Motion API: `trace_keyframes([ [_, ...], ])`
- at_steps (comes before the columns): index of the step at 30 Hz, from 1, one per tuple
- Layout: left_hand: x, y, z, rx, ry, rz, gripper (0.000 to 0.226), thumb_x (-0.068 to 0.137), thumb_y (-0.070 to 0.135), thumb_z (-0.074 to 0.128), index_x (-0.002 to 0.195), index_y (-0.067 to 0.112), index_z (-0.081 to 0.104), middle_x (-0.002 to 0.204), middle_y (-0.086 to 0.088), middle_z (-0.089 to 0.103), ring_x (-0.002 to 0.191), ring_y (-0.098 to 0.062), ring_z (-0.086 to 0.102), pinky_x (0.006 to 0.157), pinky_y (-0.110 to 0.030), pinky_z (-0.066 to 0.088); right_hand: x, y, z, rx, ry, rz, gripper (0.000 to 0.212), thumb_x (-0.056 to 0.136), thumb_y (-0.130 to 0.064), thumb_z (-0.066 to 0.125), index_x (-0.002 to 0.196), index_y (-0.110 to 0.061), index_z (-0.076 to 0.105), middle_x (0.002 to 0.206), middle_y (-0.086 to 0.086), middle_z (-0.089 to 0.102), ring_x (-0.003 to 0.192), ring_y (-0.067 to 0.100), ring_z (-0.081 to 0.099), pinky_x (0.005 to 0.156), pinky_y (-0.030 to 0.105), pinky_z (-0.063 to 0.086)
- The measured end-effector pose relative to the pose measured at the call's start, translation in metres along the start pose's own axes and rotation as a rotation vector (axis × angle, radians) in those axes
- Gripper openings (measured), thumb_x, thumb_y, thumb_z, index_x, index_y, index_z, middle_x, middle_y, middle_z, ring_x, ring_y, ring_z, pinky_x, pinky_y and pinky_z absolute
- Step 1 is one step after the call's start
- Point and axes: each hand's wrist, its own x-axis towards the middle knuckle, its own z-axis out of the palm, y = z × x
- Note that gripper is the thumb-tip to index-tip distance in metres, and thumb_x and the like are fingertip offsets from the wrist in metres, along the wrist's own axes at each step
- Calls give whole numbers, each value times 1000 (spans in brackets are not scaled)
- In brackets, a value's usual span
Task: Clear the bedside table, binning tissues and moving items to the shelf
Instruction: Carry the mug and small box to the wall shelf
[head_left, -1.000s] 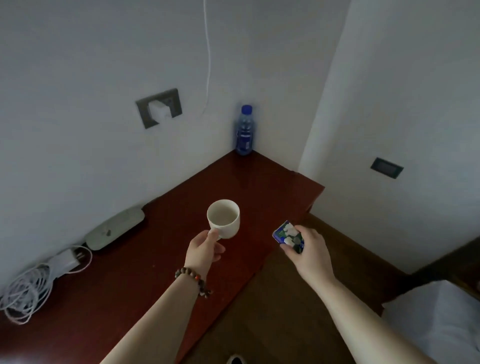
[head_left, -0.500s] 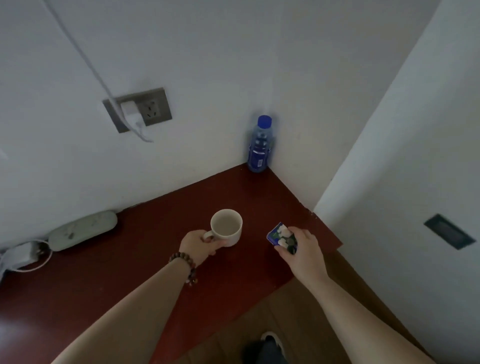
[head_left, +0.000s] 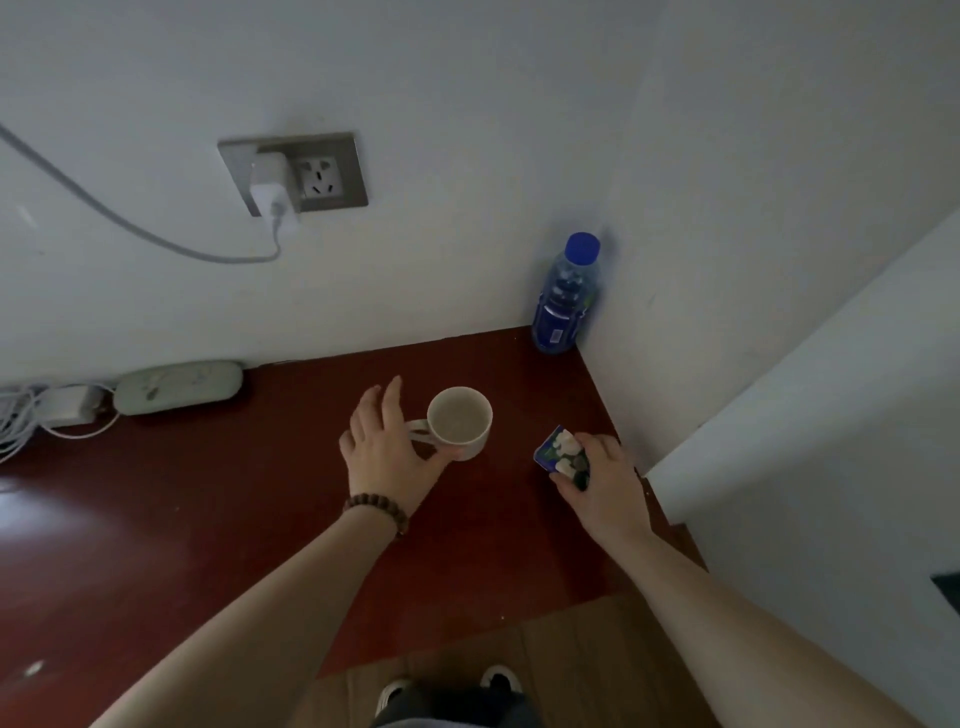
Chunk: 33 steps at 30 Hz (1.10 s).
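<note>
At the bottom of the view the person's shoes stand on the wooden floor, right against the front edge of the red-brown shelf. The right hand is closed around a small blue packet printed with white flowers, low over the shelf close to its right corner, where the surface ends against a white wall. The left hand has its fingers spread, loosened from the white mug; only the thumb touches the mug's base, and the handle points toward the palm. The mug seems to stand on the shelf by itself, upright.

Judged risk: as the left hand pulls away, a finger could catch the handle and tip or drag the mug. The packet, if set too near the right corner, could slide off to the floor, since that front edge is close.

Open room lies to the left: a wide bare stretch of shelf. Behind the mug, a strip of free surface runs to the back wall. Farther left along that wall sit a power strip and coiled white cables. In the far corner stands a blue-capped water bottle, well apart from both hands. Above, a charger fills one wall socket
</note>
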Motion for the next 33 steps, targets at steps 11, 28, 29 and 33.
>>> trace_keyframes([
  [11,3,41,42,-21,-19,-62,105,63,61,74,142,12,24,136,-8,45,125,-26,38,102,-46,34,31,-7,26,19,25,13,52,78,-22,71,123,-12,46,124,9,48,111,26,45,90,37,44],
  [28,71,39,50,-1,208,152,94,78,63,57,145,8,21,147,-21,30,136,-34,28,111,-51,24,42,-5,49,-59,141,-29,37,75,-25,76,100,-7,55,111,14,56,97,29,51,82,39,46],
  [29,60,39,52,-9,215,174,85,81,56,58,144,9,25,147,-22,30,136,-36,28,110,-54,26,40,-6,49,-62,132,-32,36,76,-25,75,100,-7,55,112,14,56,98,29,51,83,39,45],
  [33,29,43,66,104,24,282,73,82,37,60,144,19,24,156,-18,11,143,-36,10,113,-55,18,36,-11,50,-68,111,-41,34,77,-23,73,99,-7,54,113,13,56,100,28,50,84,37,43],
])
